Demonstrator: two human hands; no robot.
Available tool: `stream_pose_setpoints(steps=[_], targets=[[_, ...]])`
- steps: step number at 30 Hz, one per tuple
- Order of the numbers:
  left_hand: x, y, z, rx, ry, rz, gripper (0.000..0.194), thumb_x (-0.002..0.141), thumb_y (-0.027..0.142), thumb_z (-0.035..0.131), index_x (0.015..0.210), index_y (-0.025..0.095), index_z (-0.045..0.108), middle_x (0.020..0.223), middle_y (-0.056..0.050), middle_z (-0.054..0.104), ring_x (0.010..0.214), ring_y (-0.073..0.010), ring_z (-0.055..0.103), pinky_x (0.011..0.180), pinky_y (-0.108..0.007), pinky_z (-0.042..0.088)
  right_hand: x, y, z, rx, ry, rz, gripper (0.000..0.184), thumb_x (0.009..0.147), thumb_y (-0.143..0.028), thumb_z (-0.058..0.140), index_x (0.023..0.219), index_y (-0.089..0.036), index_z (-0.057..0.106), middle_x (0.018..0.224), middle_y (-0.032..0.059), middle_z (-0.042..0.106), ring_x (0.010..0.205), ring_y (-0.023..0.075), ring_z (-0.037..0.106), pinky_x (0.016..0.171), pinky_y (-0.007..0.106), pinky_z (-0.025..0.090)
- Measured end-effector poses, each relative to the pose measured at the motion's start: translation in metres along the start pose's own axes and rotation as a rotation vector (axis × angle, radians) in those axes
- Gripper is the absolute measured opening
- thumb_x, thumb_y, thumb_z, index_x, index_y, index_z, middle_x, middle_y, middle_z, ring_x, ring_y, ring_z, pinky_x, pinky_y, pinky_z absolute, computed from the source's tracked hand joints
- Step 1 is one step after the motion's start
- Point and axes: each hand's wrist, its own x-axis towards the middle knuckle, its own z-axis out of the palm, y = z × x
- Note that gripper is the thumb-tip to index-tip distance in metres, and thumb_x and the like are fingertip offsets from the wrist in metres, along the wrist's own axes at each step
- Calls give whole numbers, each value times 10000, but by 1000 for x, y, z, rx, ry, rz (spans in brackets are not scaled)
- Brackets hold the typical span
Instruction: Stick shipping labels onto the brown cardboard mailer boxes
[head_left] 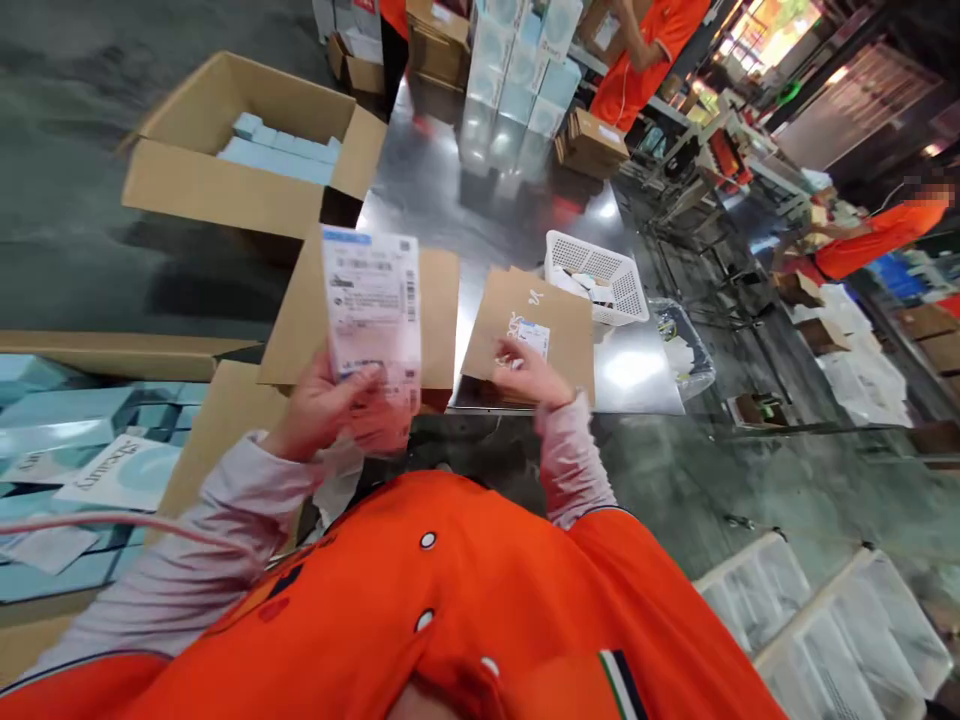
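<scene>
My left hand (330, 405) is closed on a printed shipping label (375, 300), thumb across its front. The label is upright, with barcodes along its right side, and reddish light falls on its lower part. Behind it lies an open cardboard flap (439, 310). My right hand (534, 375) is over a flat cardboard piece (566, 345) at the table's near edge, fingers bent together. What they hold, if anything, is too small to make out. A small white label (534, 337) lies on the cardboard just beyond those fingers, beside white handwritten marks.
A white plastic basket (634, 290) with paper scraps stands on the metal table (420, 170). Left are an open carton (225, 205) of pale blue boxes and another carton (202, 440). Stacked boxes (517, 60) and co-workers in orange are farther back. Clear bins (825, 640) sit lower right.
</scene>
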Motion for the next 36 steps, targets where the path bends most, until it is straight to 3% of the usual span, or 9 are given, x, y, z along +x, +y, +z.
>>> stream_pose_setpoints(steps=[2,4,6,10,17,24,28,32,36], targets=[[-9,-9,-1,126,-150,-99,553,620,501,865,1048,175,736,1025,-88,756,897,-242,698,813,-324,585,3,-27,61,319,-168,-139,736,696,-555,813,1306,-197,613,1181,103,692,1005,217,668,874,353,571],[-14,-10,-2,170,-253,-157,600,582,537,873,1028,156,751,1015,-113,757,928,-285,703,834,-362,582,0,-47,109,517,-99,-159,607,774,-631,711,1182,-184,676,1130,95,720,1010,226,681,879,359,577],[-13,-8,-5,130,-165,-110,673,551,560,880,1059,141,743,1038,-131,749,975,-301,696,867,-375,568,-4,-58,131,563,-104,-147,565,779,-655,689,1051,-161,720,1060,96,744,981,238,698,879,368,581],[-9,-10,-7,74,128,-60,580,530,573,867,858,113,737,830,-101,733,781,-224,665,745,-311,547,8,-66,123,461,-197,-153,566,680,-544,823,1075,-150,729,1010,84,758,900,219,713,826,338,588],[-7,-30,2,99,457,-23,505,588,536,801,538,165,462,492,44,428,486,-74,368,449,-191,296,43,-88,119,94,-181,-265,213,829,-371,751,883,-168,789,835,46,759,777,180,703,723,271,547],[-16,-51,-28,-78,-30,-473,605,408,451,955,858,117,725,837,-120,740,693,-228,671,613,-303,538,142,-90,121,-229,0,-272,232,831,-313,748,968,-129,777,1228,121,655,1136,228,626,1050,331,462],[-58,-73,-41,-105,-28,-538,728,399,553,938,952,119,749,1012,-194,749,963,-356,709,824,-431,582,185,-88,132,-550,55,-149,837,771,-468,798,1444,-74,496,1525,247,396,1433,370,352,1182,556,266],[-91,-63,-60,-24,14,-557,702,436,612,908,915,120,762,950,-175,760,876,-341,718,802,-435,586,165,-85,157,-723,-173,-373,791,928,-529,593,1531,-71,365,1646,222,191,1547,369,113,1213,646,5],[-66,-32,-82,16,154,-456,652,504,578,900,942,115,760,922,-146,761,766,-272,691,668,-340,571,89,-72,158,-571,-517,-714,725,907,-552,607,1453,-89,496,1607,193,325,1547,324,181,1269,520,61]])
